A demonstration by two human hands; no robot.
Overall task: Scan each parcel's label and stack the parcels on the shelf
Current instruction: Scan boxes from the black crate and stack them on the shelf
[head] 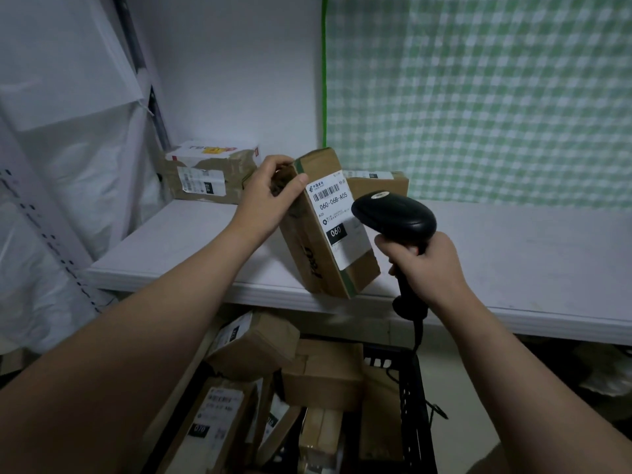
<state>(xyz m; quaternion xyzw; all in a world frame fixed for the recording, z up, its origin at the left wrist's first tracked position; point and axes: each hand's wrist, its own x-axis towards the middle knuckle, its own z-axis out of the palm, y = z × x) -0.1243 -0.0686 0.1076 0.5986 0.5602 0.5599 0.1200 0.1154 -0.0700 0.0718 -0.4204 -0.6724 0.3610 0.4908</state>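
Green-and-white checked cloth [478, 97] hangs over the wall on the right. Below it a white shelf board [513, 261] runs across the whole view. Under the shelf's front edge stands a black plastic crate [415, 388], heaped with brown cardboard boxes [321, 374], several of them showing white labels.

At the back left of the shelf lies a torn brown box with a white top [212, 172]. Near the middle, a flat brown box [379, 186] lies against the cloth. In front of these, a long brown cardboard parcel [318, 254] stands tilted, with its lower end down at the shelf's front edge.

The left hand [270, 196] grips the parcel's upper end, thumb along the edge of the labelled face and fingers curled over the top. The right hand [424, 265] is wrapped round the handle of a black handheld barcode scanner [396, 217], whose head sits just beside the parcel and covers the label's right edge; a cable drops from the handle toward the crate.

The parcel's white shipping label [337, 213] carries a barcode, the code 060-06B-A05 and a black patch reading 060.
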